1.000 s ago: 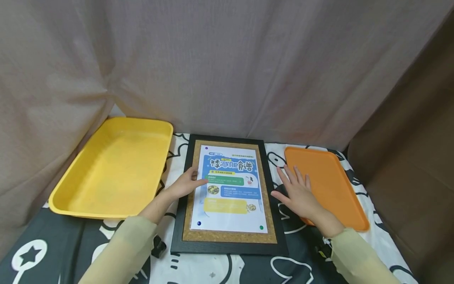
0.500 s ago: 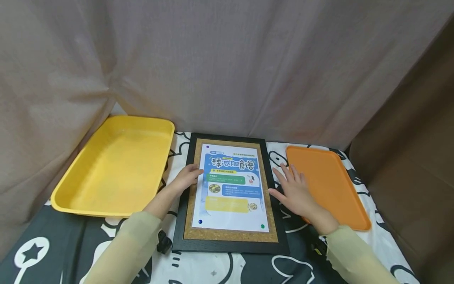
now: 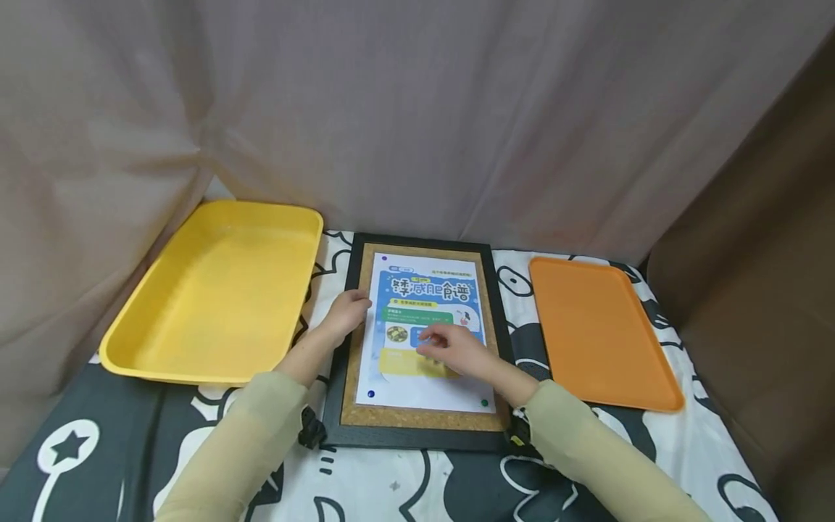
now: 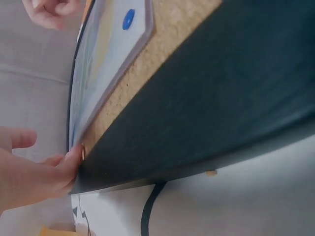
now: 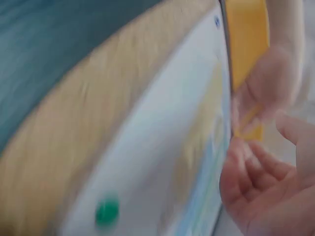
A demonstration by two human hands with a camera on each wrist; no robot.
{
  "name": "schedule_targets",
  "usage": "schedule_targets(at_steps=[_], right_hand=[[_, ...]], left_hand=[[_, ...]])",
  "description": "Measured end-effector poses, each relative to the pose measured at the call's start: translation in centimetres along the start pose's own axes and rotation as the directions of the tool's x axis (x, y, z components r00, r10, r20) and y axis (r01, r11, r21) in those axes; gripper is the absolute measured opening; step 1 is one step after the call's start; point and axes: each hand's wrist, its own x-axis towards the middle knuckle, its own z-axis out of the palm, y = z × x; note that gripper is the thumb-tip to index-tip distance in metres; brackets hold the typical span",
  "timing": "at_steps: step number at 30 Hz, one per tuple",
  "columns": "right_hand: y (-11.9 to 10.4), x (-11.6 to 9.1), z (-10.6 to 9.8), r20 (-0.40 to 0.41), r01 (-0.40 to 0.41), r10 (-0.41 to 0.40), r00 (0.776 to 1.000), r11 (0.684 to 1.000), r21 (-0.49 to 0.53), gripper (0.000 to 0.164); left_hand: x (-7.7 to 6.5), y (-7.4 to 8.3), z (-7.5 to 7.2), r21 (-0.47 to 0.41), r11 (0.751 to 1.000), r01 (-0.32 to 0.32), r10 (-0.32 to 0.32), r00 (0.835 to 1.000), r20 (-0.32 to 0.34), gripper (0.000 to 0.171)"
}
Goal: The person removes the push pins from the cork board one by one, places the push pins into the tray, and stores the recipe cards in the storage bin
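Find black frame (image 3: 417,438) with cork board (image 3: 424,418) flat on patterned cloth (image 3: 375,482), between yellow tray (image 3: 215,304) on the left and orange tray (image 3: 603,333) on the right. Locate sheet (image 3: 407,395) flat on the cork, with purple pin (image 3: 384,258) at upper left corner, blue pin (image 3: 370,394) at lower left, green pin (image 3: 485,402) at lower right.

Note left hand (image 3: 346,315) at left side of frame, fingers touching, thumb raised, nothing clasped. Note right hand (image 3: 457,349) over lower half of sheet, fingers loosely curled, apparently holding nothing; cannot tell whether touching.

Treat frame as probably rigid and fairly light; grip by both long sides. Treat sheet as probably thin, smooth, somewhat slippery, and liable to tear at the pins; hold by a side edge. Pinch pins by the head; expect small, sharp points.
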Motion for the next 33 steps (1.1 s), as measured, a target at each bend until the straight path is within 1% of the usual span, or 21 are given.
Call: schedule_targets(at_steps=[2, 5, 7, 9, 11, 14, 17, 21, 24, 26, 29, 33], right_hand=[[-0.6, 0.6, 1.2, 0.092, 0.011, -0.016, 0.996, 0.998, 0.055, 0.025], [-1.6, 1.1, 2.9, 0.213, 0.011, -0.033, 0.977, 0.994, 0.105, 0.019], [-2.1, 1.4, 3.8, 0.265, 0.024, -0.054, 0.963, 0.993, 0.114, 0.016], [-2.4, 1.5, 4.6, 0.292, 0.040, -0.069, 0.954, 0.994, 0.104, 0.013], [-2.7, 1.6, 5.1, 0.302, 0.060, -0.083, 0.950, 0.994, 0.087, 0.010], [-3.0, 1.7, 5.6, 0.294, 0.090, -0.102, 0.950, 0.995, 0.053, 0.008], [-3.3, 1.6, 5.8, 0.288, 0.097, -0.097, 0.953, 0.995, 0.015, 0.009], [-3.6, 1.5, 6.1, 0.280, 0.101, -0.085, 0.956, 0.994, -0.042, 0.010], [-3.9, 1.6, 6.2, 0.271, 0.112, -0.085, 0.959, 0.990, -0.084, 0.011], [-4.0, 1.7, 6.3, 0.268, 0.121, -0.088, 0.959, 0.987, -0.109, 0.012], [-4.2, 1.9, 6.4, 0.267, 0.125, -0.084, 0.960, 0.982, -0.140, 0.013], [-4.5, 2.0, 6.4, 0.283, 0.092, -0.042, 0.958, 0.982, -0.167, 0.015]], left_hand=[[0.1, 0.0, 0.0, -0.011, 1.000, -0.007, 0.007, 1.000, -0.006, 0.048], [0.2, 0.0, 0.0, -0.015, 1.000, -0.017, 0.016, 1.000, -0.022, 0.046], [0.2, 0.0, 0.0, -0.006, 1.000, -0.026, 0.026, 0.999, -0.033, 0.045], [0.4, -0.1, 0.0, 0.006, 0.999, -0.032, 0.032, 0.998, -0.045, 0.045], [0.6, -0.1, -0.1, 0.021, 0.999, -0.037, 0.038, 0.998, -0.055, 0.045], [1.0, -0.1, -0.2, 0.051, 0.998, -0.038, 0.042, 0.996, -0.074, 0.045], [1.4, 0.1, -0.3, 0.116, 0.993, -0.024, 0.037, 0.994, -0.105, 0.043], [2.1, 0.5, -0.2, 0.237, 0.971, 0.007, 0.031, 0.987, -0.158, 0.037], [2.4, 0.8, 0.1, 0.299, 0.954, 0.019, 0.043, 0.979, -0.199, 0.033], [2.5, 0.8, 0.2, 0.311, 0.950, 0.019, 0.054, 0.973, -0.224, 0.031], [2.6, 0.8, 0.2, 0.296, 0.955, 0.026, 0.050, 0.968, -0.247, 0.029], [2.9, 0.5, 0.1, 0.259, 0.965, 0.041, 0.026, 0.968, -0.250, 0.028]])
